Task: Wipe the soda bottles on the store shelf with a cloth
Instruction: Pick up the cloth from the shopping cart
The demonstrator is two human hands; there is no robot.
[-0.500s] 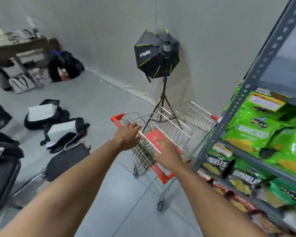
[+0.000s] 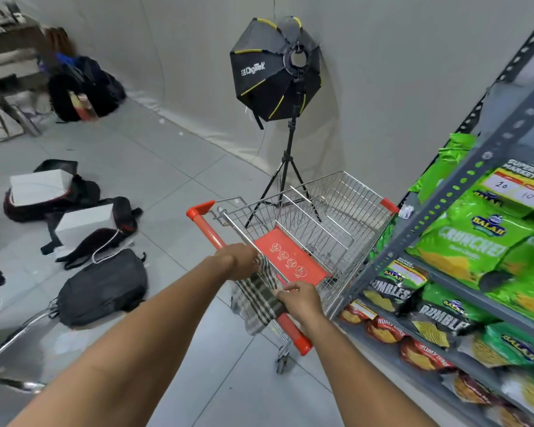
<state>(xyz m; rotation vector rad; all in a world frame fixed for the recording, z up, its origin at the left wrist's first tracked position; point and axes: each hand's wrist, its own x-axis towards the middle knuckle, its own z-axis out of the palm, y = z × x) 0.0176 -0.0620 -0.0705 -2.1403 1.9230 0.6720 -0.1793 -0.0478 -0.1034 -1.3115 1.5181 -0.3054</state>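
A checked grey-and-brown cloth [image 2: 258, 298] hangs over the red handle of a small wire shopping cart [image 2: 327, 208]. My left hand [image 2: 236, 261] grips the handle and the cloth's upper edge. My right hand [image 2: 299, 300] is closed on the cloth's right side, just over the handle. The grey metal store shelf [image 2: 463, 192] on the right holds green and dark snack bags [image 2: 463, 241]. No soda bottles are in view.
A black softbox light on a tripod [image 2: 275, 72] stands against the wall behind the cart. Backpacks and white boxes [image 2: 84, 235] lie on the tiled floor to the left. A table with bags [image 2: 10, 50] stands at the far left.
The cart sits nearer and lower in view. My right hand has come off the red seat flap onto the cloth on the handle. My left hand has shifted along the handle onto the cloth's top.
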